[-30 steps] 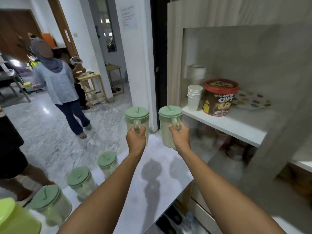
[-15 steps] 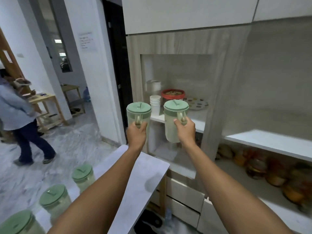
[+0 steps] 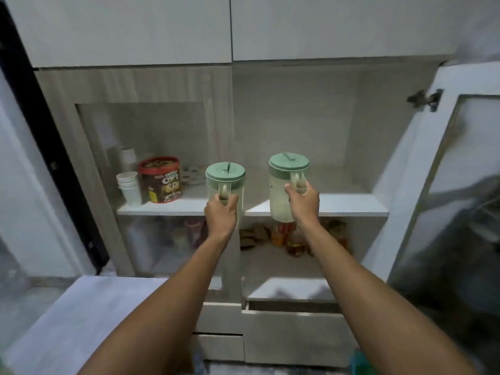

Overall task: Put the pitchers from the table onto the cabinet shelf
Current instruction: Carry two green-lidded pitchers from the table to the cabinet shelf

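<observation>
Right half of shelf (image 3: 349, 204) bare, door (image 3: 443, 169) swung wide, tin (image 3: 160, 180) and cups (image 3: 129, 186) crowd left half behind glass.

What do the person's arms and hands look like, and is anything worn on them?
Both forearms are bare up to the frame edge: no sleeves are visible. The left hand and the right hand wear no gloves. No watch, bracelet or ring can be seen on the wrists or fingers.
</observation>
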